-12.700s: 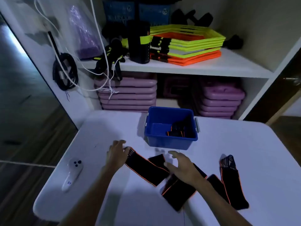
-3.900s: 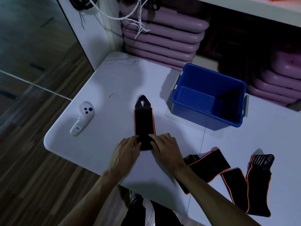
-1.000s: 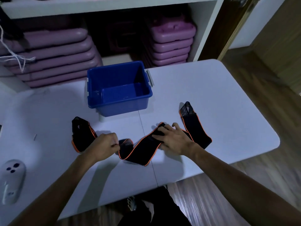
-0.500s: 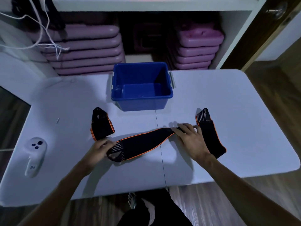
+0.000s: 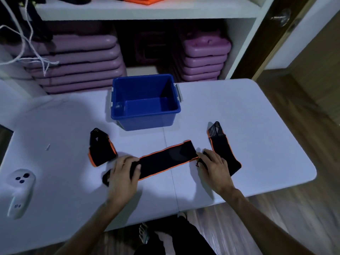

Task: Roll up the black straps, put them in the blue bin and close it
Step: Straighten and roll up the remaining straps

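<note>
— White folding table [image 5: 239, 116] fills the view, with stacked purple plastic steps [image 5: 77, 67] on the shelf behind it. What differs from half a second ago?

— The black orange-edged strap [image 5: 165, 159] now lies flatter and straighter across the near middle of the table. The left hand [image 5: 123, 173] has moved over its left end, where before it only touched the tip.

— How do the fingers stand?

— The left hand's fingers [image 5: 135, 165] curl down over the strap's left end, gripping it. The right hand [image 5: 214, 166] rests with fingers spread and bent, fingertips pressing at the strap's right end; I cannot tell whether it pinches it.

— And the rest?

— The open blue plastic bin [image 5: 145, 118] stands just beyond the strap, with no strap visible inside. A rolled black strap [image 5: 101, 148] sits left of it, near the left hand. A second flat black strap [image 5: 222, 148] lies at the right, partly under the right hand. A white handheld controller [image 5: 18, 190] rests at the near left edge.
</note>
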`<action>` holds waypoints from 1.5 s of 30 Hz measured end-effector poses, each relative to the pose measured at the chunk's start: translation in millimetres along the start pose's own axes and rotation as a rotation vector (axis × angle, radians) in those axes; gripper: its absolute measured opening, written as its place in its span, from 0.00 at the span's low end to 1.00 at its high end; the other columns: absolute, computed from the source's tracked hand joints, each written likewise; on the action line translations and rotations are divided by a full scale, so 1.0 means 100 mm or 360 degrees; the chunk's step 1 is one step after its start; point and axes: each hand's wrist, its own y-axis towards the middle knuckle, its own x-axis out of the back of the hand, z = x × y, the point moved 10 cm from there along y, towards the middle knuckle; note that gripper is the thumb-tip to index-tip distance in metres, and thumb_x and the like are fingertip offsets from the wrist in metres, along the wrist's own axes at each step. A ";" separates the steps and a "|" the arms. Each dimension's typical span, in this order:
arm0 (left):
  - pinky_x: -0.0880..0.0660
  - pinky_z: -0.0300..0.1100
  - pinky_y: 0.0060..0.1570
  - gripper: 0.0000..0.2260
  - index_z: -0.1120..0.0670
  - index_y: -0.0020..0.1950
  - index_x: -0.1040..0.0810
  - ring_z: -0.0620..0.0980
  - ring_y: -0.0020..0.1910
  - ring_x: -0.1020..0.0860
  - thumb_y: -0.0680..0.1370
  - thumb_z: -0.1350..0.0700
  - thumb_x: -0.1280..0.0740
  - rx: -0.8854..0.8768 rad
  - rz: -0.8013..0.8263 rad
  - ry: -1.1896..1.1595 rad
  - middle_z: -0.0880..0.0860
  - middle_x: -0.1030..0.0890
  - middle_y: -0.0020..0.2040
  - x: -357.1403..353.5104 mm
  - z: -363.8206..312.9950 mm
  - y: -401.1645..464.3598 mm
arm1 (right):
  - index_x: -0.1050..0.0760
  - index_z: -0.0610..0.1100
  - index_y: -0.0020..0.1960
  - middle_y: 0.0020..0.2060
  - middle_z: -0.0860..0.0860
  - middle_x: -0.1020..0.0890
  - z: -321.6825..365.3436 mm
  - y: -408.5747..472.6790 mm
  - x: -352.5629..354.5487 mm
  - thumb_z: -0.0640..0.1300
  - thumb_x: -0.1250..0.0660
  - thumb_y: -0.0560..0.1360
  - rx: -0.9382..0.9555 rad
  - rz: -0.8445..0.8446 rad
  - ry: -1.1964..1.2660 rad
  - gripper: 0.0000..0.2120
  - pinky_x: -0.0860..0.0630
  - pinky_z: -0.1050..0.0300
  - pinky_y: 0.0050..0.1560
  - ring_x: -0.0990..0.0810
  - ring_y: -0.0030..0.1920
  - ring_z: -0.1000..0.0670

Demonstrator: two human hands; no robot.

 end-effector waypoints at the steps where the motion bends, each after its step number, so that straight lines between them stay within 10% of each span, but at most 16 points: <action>1: 0.31 0.47 0.58 0.13 0.53 0.55 0.24 0.51 0.55 0.27 0.77 0.49 0.42 -0.0081 0.0096 -0.0019 0.51 0.25 0.55 -0.17 -0.17 0.10 | 0.28 0.50 0.68 0.65 0.46 0.26 -0.11 -0.02 0.09 0.53 0.48 0.77 -0.0090 -0.0053 0.0031 0.23 0.28 0.40 0.60 0.28 0.67 0.42; 10: 0.27 0.53 0.58 0.11 0.55 0.57 0.25 0.56 0.54 0.25 0.77 0.53 0.36 -0.0238 0.0754 -0.0180 0.56 0.26 0.56 -1.87 -1.56 1.07 | 0.39 0.48 0.74 0.67 0.42 0.29 -1.38 -0.32 0.25 0.61 0.36 0.75 -0.1091 0.0135 0.0410 0.33 0.33 0.41 0.63 0.33 0.67 0.39; 13: 0.28 0.49 0.60 0.18 0.59 0.63 0.28 0.58 0.58 0.26 0.77 0.50 0.36 0.0047 0.0844 -0.0164 0.60 0.30 0.62 -2.29 -1.83 1.44 | 0.35 0.46 0.70 0.62 0.44 0.24 -1.54 -0.35 0.19 0.63 0.35 0.73 -0.1172 0.0206 0.0527 0.32 0.30 0.43 0.60 0.32 0.65 0.40; 19: 0.28 0.56 0.55 0.16 0.62 0.64 0.33 0.64 0.58 0.30 0.76 0.64 0.40 -0.0343 0.0818 0.0494 0.63 0.30 0.60 -2.74 -2.44 1.67 | 0.30 0.48 0.63 0.51 0.49 0.20 -1.75 -0.27 0.00 0.60 0.31 0.71 -0.1204 0.0367 0.0784 0.26 0.27 0.49 0.56 0.28 0.59 0.45; 22: 0.27 0.54 0.50 0.12 0.62 0.57 0.30 0.63 0.55 0.30 0.75 0.66 0.41 -0.0341 0.0792 0.0559 0.63 0.26 0.55 -2.74 -2.45 1.76 | 0.25 0.51 0.43 0.40 0.54 0.21 -1.78 -0.19 -0.09 0.54 0.29 0.69 -0.1171 0.0408 0.0888 0.09 0.25 0.54 0.46 0.23 0.48 0.48; 25: 0.28 0.49 0.40 0.05 0.61 0.48 0.29 0.60 0.48 0.27 0.73 0.62 0.40 -0.0338 0.0717 0.0324 0.60 0.22 0.43 -2.46 -2.47 1.83 | 0.36 0.45 0.28 0.27 0.49 0.29 -1.69 -0.07 -0.05 0.49 0.29 0.69 -0.1071 0.0397 0.1048 0.20 0.34 0.56 0.34 0.29 0.31 0.50; 28: 0.34 0.33 0.30 0.02 0.57 0.46 0.30 0.47 0.33 0.28 0.75 0.59 0.37 -0.0182 0.0611 -0.0053 0.50 0.25 0.34 -1.90 -2.34 1.87 | 0.28 0.43 0.33 0.31 0.50 0.22 -1.48 0.09 0.18 0.48 0.28 0.72 -0.0864 0.0284 0.1312 0.15 0.30 0.63 0.36 0.24 0.34 0.52; 32: 0.29 0.36 0.34 0.06 0.49 0.42 0.30 0.45 0.33 0.25 0.73 0.60 0.35 0.0240 0.0381 -0.0560 0.48 0.24 0.34 -0.88 -1.56 1.83 | 0.25 0.42 0.39 0.32 0.53 0.21 -0.91 0.34 0.39 0.46 0.29 0.75 -0.0409 0.0412 0.1452 0.10 0.30 0.65 0.41 0.24 0.35 0.55; 45: 0.21 0.36 0.32 0.11 0.57 0.37 0.31 0.50 0.33 0.24 0.74 0.68 0.33 0.1418 -0.0029 -0.1108 0.56 0.28 0.36 0.72 1.31 -0.48 | 0.30 0.46 0.36 0.31 0.51 0.22 1.02 1.04 -0.13 0.57 0.34 0.76 0.0580 0.0621 0.0387 0.17 0.26 0.52 0.40 0.24 0.34 0.49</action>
